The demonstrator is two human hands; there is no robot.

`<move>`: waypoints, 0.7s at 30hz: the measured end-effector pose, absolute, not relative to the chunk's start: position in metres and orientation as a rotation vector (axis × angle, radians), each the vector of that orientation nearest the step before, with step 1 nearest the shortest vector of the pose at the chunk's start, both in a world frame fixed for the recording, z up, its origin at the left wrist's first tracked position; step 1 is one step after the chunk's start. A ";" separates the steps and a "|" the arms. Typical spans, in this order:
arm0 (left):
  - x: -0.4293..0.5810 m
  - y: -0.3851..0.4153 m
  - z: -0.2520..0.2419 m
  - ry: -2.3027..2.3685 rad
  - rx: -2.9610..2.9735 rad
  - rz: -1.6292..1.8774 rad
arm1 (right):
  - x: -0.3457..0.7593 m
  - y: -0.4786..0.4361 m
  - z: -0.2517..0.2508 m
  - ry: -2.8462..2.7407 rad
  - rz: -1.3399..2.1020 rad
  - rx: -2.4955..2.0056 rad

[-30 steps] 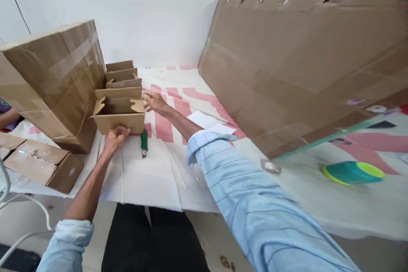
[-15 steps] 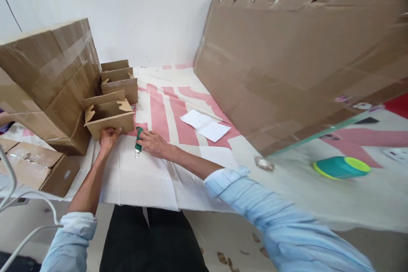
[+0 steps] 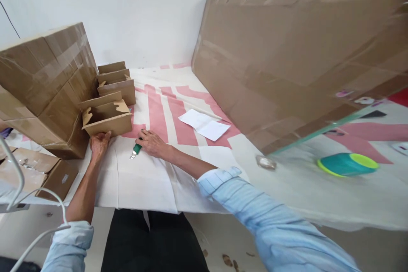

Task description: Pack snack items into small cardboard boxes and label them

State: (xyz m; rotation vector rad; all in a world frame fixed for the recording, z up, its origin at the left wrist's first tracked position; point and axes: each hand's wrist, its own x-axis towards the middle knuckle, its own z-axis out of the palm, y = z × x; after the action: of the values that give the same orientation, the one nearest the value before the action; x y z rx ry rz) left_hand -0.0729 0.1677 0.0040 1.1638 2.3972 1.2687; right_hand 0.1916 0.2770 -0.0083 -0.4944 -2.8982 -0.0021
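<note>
An open-topped small cardboard box (image 3: pixel 108 124) stands on the table, in front of others like it. My left hand (image 3: pixel 100 144) is closed at its lower front edge, fingers curled against the cardboard. To the right of the box, my right hand (image 3: pixel 152 142) grips a green utility knife (image 3: pixel 137 149) just above the white cloth. The knife's blade is out and points down and to the left, away from the box. Behind the front box, more open small boxes (image 3: pixel 116 89) stand in a row.
Large taped cartons (image 3: pixel 63 80) stand at the left, a closed carton (image 3: pixel 47 174) in front of them. White paper (image 3: pixel 204 124) lies mid-table. A big cardboard sheet (image 3: pixel 287 59) leans at the right, near a teal-and-yellow object (image 3: pixel 347 165) and a clear tape roll (image 3: pixel 265 162).
The utility knife has turned in my right hand; its blade now slants further to the left. My left hand stays at the box's front. The whole view has shifted slightly.
</note>
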 end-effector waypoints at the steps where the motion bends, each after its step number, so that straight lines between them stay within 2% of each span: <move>1: -0.077 0.163 0.007 2.432 1.156 1.262 | 0.190 0.277 -0.007 -2.903 -0.001 -0.492; 8: -0.085 0.169 0.010 2.444 1.229 1.177 | 0.202 0.253 0.003 -2.958 0.190 -0.646; 14: -0.063 0.202 0.000 2.333 1.350 1.119 | 0.239 0.214 0.015 -2.762 0.438 -0.706; 21: -0.060 0.236 0.009 2.414 1.344 1.109 | 0.285 0.178 -0.025 -2.570 0.398 -0.855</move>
State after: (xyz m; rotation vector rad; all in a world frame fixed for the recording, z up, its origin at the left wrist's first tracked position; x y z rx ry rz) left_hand -0.0600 0.2359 0.0088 1.3436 2.4145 1.1085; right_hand 0.2847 0.1776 -0.0248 -0.8549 -2.5696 0.3984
